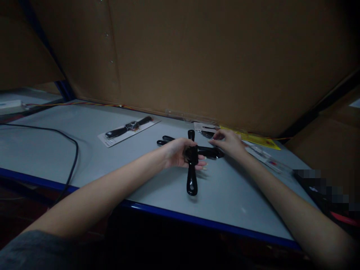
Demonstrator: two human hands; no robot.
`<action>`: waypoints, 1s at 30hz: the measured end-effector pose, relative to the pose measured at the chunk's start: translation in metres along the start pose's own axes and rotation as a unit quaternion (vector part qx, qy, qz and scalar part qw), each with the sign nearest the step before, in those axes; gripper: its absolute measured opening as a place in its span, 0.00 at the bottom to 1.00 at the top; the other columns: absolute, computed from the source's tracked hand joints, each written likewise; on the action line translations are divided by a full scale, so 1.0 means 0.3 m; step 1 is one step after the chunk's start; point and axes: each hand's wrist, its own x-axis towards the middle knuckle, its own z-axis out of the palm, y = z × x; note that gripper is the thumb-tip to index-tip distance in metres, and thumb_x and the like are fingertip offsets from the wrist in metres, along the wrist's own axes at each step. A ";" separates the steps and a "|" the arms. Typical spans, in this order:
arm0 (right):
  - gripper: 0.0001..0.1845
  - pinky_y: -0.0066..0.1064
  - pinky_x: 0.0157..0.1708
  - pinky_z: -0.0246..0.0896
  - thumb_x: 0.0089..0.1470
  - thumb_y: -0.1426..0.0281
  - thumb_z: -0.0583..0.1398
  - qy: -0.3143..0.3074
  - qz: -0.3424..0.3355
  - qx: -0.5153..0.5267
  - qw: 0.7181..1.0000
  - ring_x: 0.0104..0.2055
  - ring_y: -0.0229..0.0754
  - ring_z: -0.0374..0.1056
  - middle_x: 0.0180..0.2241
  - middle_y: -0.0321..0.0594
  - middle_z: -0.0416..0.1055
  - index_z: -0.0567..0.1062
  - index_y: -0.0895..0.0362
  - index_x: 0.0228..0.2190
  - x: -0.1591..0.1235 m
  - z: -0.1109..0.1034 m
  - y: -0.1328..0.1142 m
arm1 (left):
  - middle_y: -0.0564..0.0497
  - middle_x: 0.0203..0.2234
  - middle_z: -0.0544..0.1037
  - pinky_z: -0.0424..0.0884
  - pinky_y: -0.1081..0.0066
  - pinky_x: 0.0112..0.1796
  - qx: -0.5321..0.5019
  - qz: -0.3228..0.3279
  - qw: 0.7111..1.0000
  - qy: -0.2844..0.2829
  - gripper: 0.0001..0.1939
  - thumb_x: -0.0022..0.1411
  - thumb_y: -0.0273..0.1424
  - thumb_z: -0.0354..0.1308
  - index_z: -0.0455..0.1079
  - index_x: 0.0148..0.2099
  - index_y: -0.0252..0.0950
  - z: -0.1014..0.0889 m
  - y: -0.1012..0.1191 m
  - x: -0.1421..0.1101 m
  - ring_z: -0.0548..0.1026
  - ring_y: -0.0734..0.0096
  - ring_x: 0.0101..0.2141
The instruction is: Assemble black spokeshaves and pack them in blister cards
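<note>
From the head view, the left hand (176,154) is shut around the case of a black watch (192,154), its fingers (201,165) curled under and firmly holding it; the glossy strap (191,183) runs from those fingertips toward the near table edge, while its other end rises just past them. The right hand (228,144) is reaching in from the other side, its fingertips (212,141) drawn close together, though I cannot tell whether they have hold of anything (the view is dim there); just below them lies a second black strap (209,152), passing behind the held watch to the left of the fingers. A small card (204,126) sits just beyond the right fingertips, with a yellow strip (254,138) farther right; well left of the fingers, a carded watch (128,126) lies on a white card (147,125), and a black cable (75,150) curves across the grey table (168,200).
</note>
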 end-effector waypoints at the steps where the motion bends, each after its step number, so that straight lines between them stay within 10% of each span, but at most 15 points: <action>1: 0.11 0.40 0.35 0.57 0.45 0.61 0.63 0.001 -0.012 0.030 0.999 0.33 0.46 0.66 0.28 0.39 0.71 0.73 0.57 0.27 -0.001 -0.011 -0.013 | 0.40 0.33 0.74 0.69 0.60 0.42 -0.001 0.001 1.000 -0.008 0.19 0.57 0.30 0.50 0.58 0.49 0.24 -0.002 -0.001 0.001 0.76 0.60 0.33; 8: 0.11 0.33 0.30 0.63 0.45 0.61 0.64 0.003 -0.054 0.279 0.959 0.30 0.41 0.69 0.29 0.39 0.74 0.74 0.55 0.28 -0.072 -0.145 -0.217 | 0.41 0.33 0.74 0.68 0.57 0.43 0.005 0.008 1.000 -0.019 0.22 0.56 0.31 0.47 0.56 0.52 0.25 0.001 0.000 0.002 0.76 0.58 0.35; 13: 0.07 0.31 0.27 0.61 0.49 0.63 0.63 -0.070 -0.139 0.226 0.962 0.28 0.39 0.68 0.27 0.37 0.75 0.78 0.54 0.27 -0.141 -0.188 -0.338 | 0.40 0.32 0.75 0.68 0.58 0.43 0.004 0.017 0.999 -0.041 0.22 0.55 0.32 0.48 0.59 0.50 0.24 -0.014 -0.003 0.017 0.76 0.59 0.35; 30: 0.06 0.30 0.28 0.56 0.52 0.71 0.60 -0.001 -0.186 0.176 0.967 0.28 0.37 0.63 0.23 0.36 0.68 0.74 0.55 0.24 -0.177 -0.123 -0.381 | 0.44 0.26 0.74 0.74 0.62 0.35 -0.007 0.028 0.999 -0.026 0.14 0.57 0.26 0.43 0.64 0.43 0.26 -0.007 -0.011 0.019 0.75 0.65 0.28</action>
